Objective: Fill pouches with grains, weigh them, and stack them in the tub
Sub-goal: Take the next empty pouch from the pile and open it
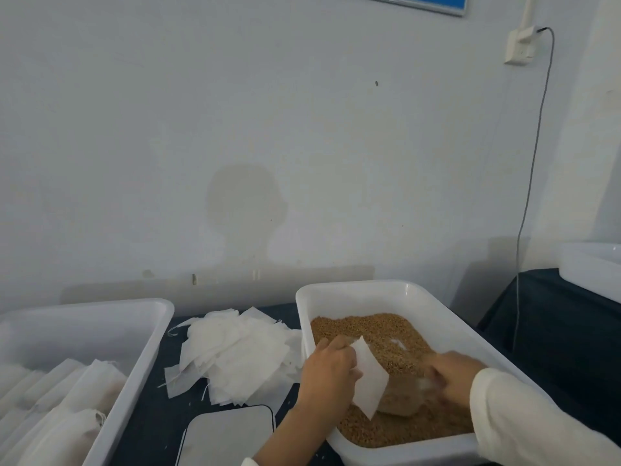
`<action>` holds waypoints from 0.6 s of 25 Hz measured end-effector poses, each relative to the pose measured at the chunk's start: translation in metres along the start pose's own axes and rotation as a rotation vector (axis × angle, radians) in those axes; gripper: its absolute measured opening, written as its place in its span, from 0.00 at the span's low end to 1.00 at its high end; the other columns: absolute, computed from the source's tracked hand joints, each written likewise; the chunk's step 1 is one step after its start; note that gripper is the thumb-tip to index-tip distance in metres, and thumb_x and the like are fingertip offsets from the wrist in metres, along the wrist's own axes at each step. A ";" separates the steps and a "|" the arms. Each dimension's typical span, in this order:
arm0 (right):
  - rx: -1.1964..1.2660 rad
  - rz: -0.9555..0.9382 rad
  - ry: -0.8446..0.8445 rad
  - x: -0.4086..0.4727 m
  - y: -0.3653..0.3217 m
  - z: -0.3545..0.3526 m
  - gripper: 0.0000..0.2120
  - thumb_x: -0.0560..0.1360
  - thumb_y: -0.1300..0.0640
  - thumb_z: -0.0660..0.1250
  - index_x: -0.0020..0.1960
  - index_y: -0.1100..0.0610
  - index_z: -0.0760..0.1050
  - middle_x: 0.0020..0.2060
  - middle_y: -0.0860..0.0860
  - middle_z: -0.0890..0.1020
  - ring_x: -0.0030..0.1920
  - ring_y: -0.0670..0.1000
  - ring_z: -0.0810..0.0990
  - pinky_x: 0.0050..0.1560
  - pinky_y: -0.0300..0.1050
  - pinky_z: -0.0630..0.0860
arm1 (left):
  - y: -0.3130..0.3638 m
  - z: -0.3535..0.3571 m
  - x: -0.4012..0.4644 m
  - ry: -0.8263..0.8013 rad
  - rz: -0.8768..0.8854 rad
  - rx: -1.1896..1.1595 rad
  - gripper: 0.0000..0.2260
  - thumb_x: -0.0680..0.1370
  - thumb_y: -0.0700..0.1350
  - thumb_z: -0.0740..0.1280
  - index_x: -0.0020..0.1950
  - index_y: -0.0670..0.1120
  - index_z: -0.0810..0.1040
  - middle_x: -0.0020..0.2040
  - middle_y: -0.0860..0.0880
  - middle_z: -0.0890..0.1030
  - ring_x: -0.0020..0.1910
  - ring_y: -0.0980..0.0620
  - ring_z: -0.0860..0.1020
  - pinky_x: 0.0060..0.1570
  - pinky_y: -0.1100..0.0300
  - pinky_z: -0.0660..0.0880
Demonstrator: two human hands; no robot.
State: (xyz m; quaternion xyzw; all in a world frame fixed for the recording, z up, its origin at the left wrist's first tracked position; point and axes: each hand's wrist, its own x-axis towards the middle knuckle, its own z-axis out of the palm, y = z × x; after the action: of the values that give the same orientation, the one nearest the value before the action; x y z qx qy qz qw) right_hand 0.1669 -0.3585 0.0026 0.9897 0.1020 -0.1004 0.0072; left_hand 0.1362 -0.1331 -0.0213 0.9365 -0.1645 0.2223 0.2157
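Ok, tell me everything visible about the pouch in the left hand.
The pouch is a flat, thin white piece, paper-like or fabric-like, roughly rectangular and tilted with one corner pointing down. It looks empty. The left hand pinches its upper left edge, holding it above the brown grains inside the white tub.

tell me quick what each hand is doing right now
Left hand: holds an empty white pouch over the grains.
Right hand: blurred, down in the grain tub, seemingly gripping a clear scoop; grip cannot be told.
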 end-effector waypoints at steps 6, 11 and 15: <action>-0.317 0.125 -0.058 -0.024 0.045 -0.069 0.15 0.72 0.53 0.69 0.39 0.46 0.62 0.39 0.42 0.72 0.36 0.42 0.71 0.33 0.33 0.64 | -0.003 0.003 0.009 -0.034 0.045 0.182 0.15 0.80 0.42 0.61 0.66 0.50 0.67 0.59 0.49 0.75 0.57 0.50 0.71 0.54 0.57 0.71; -0.526 0.060 -0.066 -0.025 0.056 -0.074 0.12 0.71 0.57 0.68 0.40 0.46 0.64 0.38 0.43 0.71 0.39 0.46 0.70 0.34 0.35 0.61 | 0.002 0.001 0.018 -0.153 0.186 0.258 0.16 0.78 0.37 0.64 0.65 0.46 0.71 0.60 0.46 0.70 0.59 0.48 0.68 0.57 0.56 0.70; -0.395 -0.059 0.007 -0.013 0.047 -0.044 0.11 0.73 0.57 0.69 0.45 0.44 0.67 0.43 0.43 0.76 0.46 0.47 0.73 0.45 0.37 0.69 | 0.004 0.001 0.021 -0.211 0.216 0.306 0.10 0.79 0.40 0.63 0.60 0.44 0.76 0.58 0.46 0.71 0.58 0.48 0.70 0.54 0.56 0.72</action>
State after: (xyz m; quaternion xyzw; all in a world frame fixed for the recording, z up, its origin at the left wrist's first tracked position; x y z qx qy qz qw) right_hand 0.1727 -0.4057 0.0480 0.9660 0.1487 -0.0753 0.1977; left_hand 0.1533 -0.1416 -0.0105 0.9534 -0.2498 0.1672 0.0275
